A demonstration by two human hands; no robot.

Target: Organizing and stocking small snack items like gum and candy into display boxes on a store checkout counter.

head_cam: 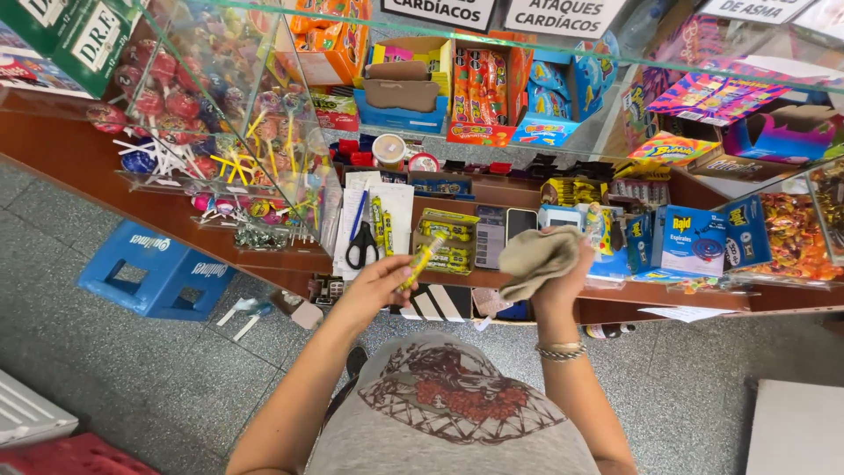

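Shop counter [281,259], slim yellow packet [421,261]

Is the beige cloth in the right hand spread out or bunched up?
Bunched up: the beige cloth is crumpled in the right hand, its folds drooping left over the counter's edge.

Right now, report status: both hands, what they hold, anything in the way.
Left hand grips small yellow tube. Right hand clutches beige cloth. Both over counter edge; scissors nearby, not blocking.

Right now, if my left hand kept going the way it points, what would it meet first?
Likely the open yellow box on the counter: the left hand aims its yellow tube there, though depth is unclear.
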